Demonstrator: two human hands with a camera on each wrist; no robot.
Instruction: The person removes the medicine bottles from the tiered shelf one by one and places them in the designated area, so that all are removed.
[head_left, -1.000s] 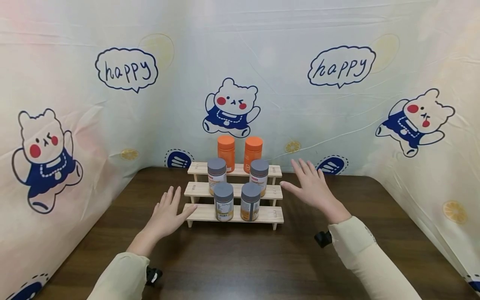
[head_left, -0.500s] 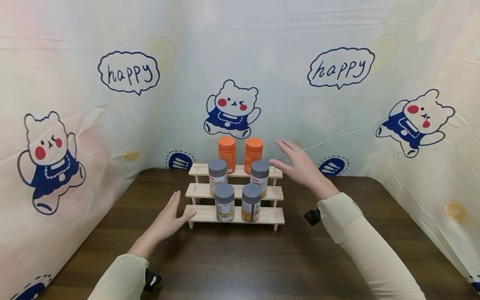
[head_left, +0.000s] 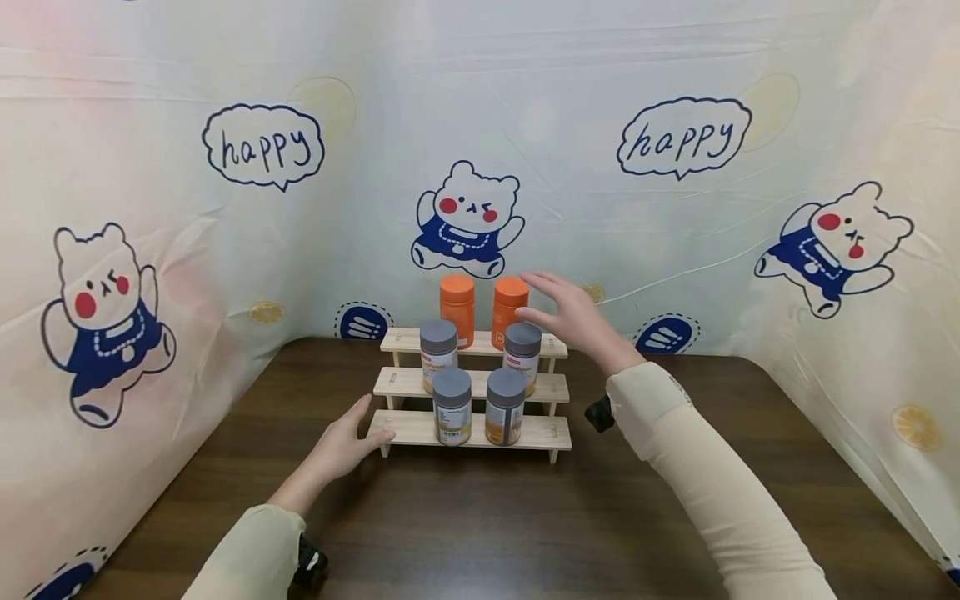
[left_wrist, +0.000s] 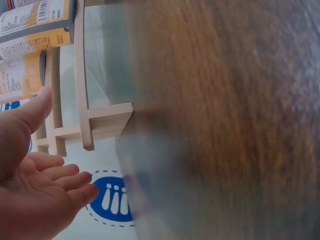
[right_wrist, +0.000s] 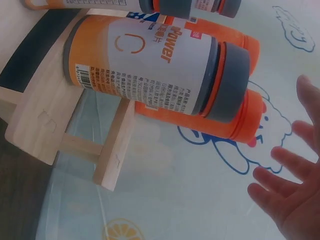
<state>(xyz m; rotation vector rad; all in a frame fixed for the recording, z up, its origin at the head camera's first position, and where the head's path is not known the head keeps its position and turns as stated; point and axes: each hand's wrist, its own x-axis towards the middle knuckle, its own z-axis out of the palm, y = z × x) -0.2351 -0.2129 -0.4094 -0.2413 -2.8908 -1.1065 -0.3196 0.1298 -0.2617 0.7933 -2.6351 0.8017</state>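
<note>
A three-step wooden display rack [head_left: 401, 427] holds several jars in pairs. Two orange jars stand on the top step, the left one [head_left: 457, 308] and the right one [head_left: 506, 321]. The middle step bears two grey-lidded jars, left [head_left: 438, 346] and right [head_left: 522, 350]; two more, left [head_left: 452, 408] and right [head_left: 504, 408], are on the bottom step. My right hand [head_left: 573, 321], fingers spread and holding nothing, reaches beside the right orange jar's lid. At the rack's lower left corner is my left hand [head_left: 339, 446], thumb close to the bottom step, palm bare in the left wrist view.
The rack stands on a dark brown wooden table [head_left: 465, 533]. A pale printed cloth [head_left: 570, 167] with bears and "happy" bubbles hangs behind the table and along both sides.
My right hand has moved left and slightly up, from right of the rack to the right orange jar. My left hand has shifted only slightly, its fingers lower. The jars stay in place.
</note>
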